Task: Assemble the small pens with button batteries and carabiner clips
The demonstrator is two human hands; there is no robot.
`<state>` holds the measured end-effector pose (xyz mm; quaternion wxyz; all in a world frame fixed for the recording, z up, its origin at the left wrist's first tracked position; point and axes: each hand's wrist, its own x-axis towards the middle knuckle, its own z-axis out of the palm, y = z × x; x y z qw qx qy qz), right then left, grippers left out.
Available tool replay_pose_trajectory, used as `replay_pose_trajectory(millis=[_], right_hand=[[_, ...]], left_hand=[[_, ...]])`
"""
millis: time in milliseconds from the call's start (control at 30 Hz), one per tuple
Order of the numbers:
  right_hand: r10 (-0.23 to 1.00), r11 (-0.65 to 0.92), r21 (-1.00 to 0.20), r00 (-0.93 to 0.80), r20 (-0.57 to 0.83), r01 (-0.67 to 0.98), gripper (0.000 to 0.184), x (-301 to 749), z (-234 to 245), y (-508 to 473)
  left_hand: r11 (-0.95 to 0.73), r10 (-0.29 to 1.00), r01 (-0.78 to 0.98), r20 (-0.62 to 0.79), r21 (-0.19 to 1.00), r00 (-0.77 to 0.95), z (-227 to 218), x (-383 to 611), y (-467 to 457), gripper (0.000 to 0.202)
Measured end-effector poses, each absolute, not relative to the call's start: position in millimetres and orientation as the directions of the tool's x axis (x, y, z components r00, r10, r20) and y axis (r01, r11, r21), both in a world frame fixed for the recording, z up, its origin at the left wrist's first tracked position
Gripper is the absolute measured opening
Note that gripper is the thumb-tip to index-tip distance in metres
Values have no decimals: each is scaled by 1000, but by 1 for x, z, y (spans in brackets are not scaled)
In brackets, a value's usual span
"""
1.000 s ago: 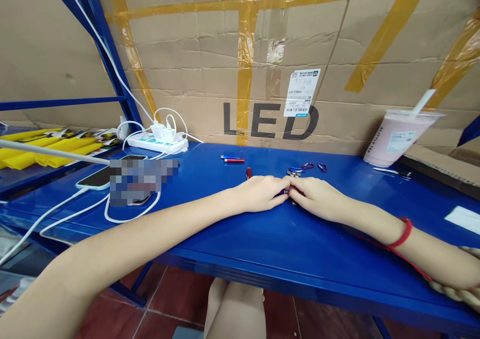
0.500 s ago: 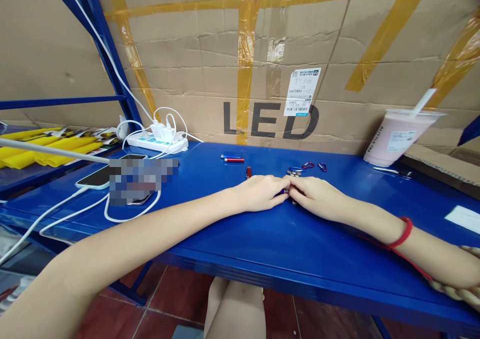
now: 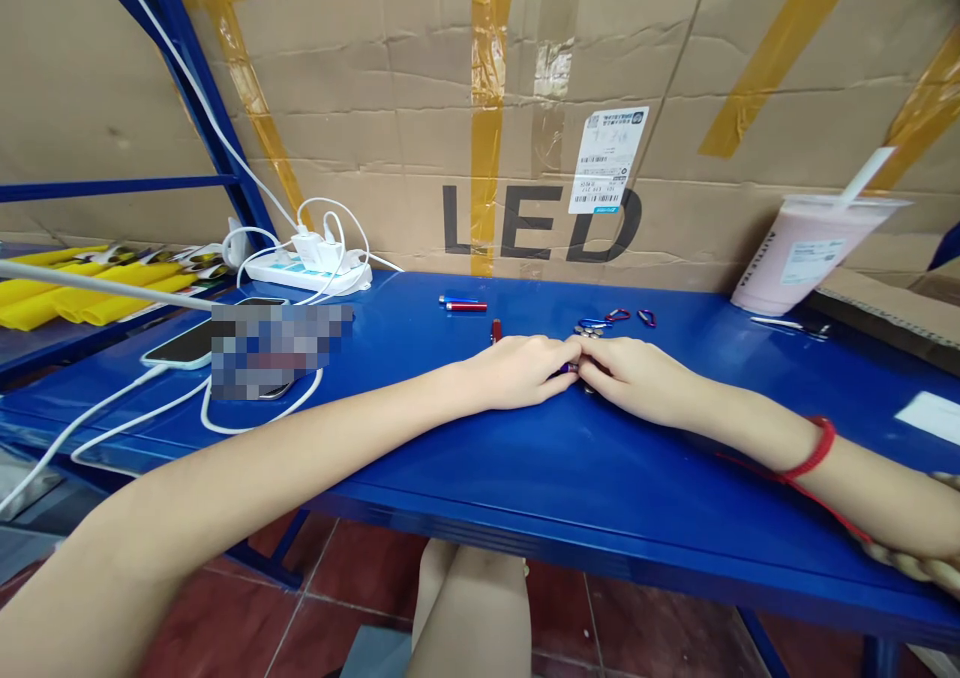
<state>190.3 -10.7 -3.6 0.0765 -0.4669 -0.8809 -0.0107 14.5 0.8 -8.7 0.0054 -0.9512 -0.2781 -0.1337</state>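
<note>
My left hand (image 3: 517,373) is closed around a small purple metal tube (image 3: 568,368), of which only a short piece shows between the fingers. My right hand (image 3: 637,378) meets it fingertip to fingertip, pinched at the tube's right end; what lies inside that pinch is hidden. Just behind the fingers sit several small silver round pieces, like button cells (image 3: 588,332), and a blue carabiner (image 3: 595,323). A red carabiner (image 3: 618,314) and another small carabiner (image 3: 646,318) lie farther right. Beyond my left hand a short red tube (image 3: 496,331) shows partly.
A red tube (image 3: 466,307) and a blue tube (image 3: 457,299) lie at the back of the blue table (image 3: 480,468). Phones with white cables, including one phone (image 3: 180,342), and a power strip (image 3: 322,276) are at left. A drink cup (image 3: 810,253) stands at right before the cardboard.
The view has shifted slightly, so the table and cardboard appear higher. Both hands stay together over the same spot, with hardly any visible finger movement.
</note>
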Motion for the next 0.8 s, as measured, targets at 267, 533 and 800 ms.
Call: replay_pose_trajectory(millis=[267, 533, 800], right_hand=[[818, 572, -84, -558, 140, 816, 20, 192, -6, -9], [805, 589, -103, -573, 152, 801, 20, 193, -6, -8], [813, 577, -83, -561, 157, 813, 21, 191, -4, -10]], left_hand=[[-859, 507, 508, 269, 71, 819, -10, 16, 3, 15], [-858, 507, 509, 273, 71, 818, -11, 16, 3, 14], [-850, 520, 521, 259, 70, 814, -10, 15, 1, 15]])
